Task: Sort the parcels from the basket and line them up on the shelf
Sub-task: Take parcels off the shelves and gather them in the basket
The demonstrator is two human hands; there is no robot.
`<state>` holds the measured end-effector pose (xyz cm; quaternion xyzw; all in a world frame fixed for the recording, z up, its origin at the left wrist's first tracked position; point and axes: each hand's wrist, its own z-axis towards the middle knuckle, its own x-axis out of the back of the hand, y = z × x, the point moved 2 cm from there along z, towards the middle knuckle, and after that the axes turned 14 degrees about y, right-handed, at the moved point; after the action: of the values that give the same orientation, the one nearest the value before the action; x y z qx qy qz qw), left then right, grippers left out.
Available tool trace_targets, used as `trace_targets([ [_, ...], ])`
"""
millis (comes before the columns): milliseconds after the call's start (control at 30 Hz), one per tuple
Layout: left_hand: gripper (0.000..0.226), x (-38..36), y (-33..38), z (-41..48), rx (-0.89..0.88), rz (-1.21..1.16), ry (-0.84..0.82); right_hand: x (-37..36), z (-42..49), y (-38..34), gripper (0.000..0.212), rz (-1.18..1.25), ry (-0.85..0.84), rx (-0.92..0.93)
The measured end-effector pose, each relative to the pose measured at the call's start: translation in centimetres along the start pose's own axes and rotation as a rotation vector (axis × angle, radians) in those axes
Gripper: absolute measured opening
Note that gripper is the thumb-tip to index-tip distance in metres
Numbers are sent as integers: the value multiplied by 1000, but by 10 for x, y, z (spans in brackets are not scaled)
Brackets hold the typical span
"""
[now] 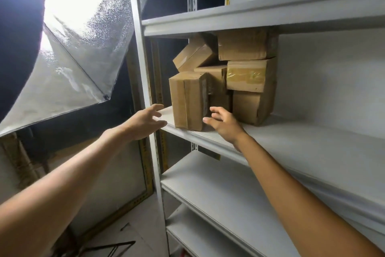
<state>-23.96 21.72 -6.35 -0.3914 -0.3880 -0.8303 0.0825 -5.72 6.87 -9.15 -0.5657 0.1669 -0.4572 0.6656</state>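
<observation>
A white metal shelf unit [302, 142] fills the right side of the view, with flat white boards one above another and a pale upright post [143, 69] at its left edge. To the left of the post hangs a large silver studio light [79, 48], glaring bright at the top, against a dark backdrop. Below it the floor [135, 225] is pale, and the thin black legs of a stand [116, 246] lie across it.

The parcels are plain brown cardboard boxes, gathered at the left end of the middle board. The front box [188, 100] stands upright near the board's front edge. Behind it is a second box [216, 77], with a tilted box [193, 54] leaning on top of it. To the right, three are stacked: a bottom box [250, 108], a taped box [250, 75] on it, and a top box [242, 45] right under the board above.

Both arms reach up to the front box. The left hand [145, 121] is just beside the box's left face, in front of the post, fingers spread and loose, grasping nothing. The right hand [224, 123] is just beside its lower right corner, over the board, fingers likewise spread and released. Its thumb comes very close to the cardboard; I cannot tell whether it touches.
</observation>
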Motion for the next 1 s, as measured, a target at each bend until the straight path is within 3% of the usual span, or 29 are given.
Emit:
trace_targets([
  [200, 69, -22, -20, 67, -18, -108, -39, -30, 53, 4, 64, -6, 86, -54],
  [400, 66, -51, -36, 123, -96, -284, -88, -52, 87, 6, 81, -6, 216, -43],
  [600, 90, -90, -53, 143, -115, -587, -117, -70, 97, 34, 55, 115, 293, -49],
  [767, 69, -101, -52, 137, -118, -711, -65, -70, 92, 41, 48, 194, 263, -43],
  [867, 68, -94, -41, 124, -153, -704, -69, -63, 78, 40, 34, 214, 245, -71],
  [1000, 71, -81, -20, 98, -199, -689, -73, -45, 51, 37, 38, 217, 268, -32],
])
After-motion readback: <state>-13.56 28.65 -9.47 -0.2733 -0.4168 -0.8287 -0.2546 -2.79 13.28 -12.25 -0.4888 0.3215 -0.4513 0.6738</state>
